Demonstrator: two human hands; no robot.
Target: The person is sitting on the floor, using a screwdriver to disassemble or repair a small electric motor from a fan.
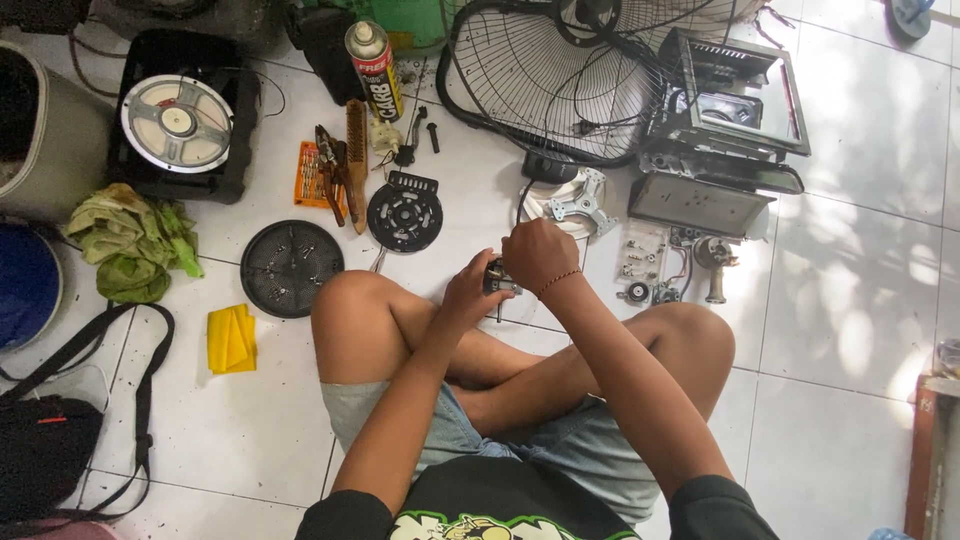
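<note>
gripping a small metal part (499, 277), left hand (472, 292) and right hand (538, 252) meet.

spray can (373, 68): lying on the white tiles at about 11 o'clock, top of the view, nozzle end pointing up and away. Slim cylinder, silver-grey cap end.

can label (381, 84): wraps round the body, mostly red with a yellow band and some black and white print. Only proper label I can spot tbh.

orange card pack (309, 176): flat orange rectangle at roughly 10 o'clock, just below-left of the can, partly under the pliers and touching the wire brush. Small dark print, too tiny to make out.

screens: none showing, the grey panels at 1 o'clock look like plain housings.
</note>
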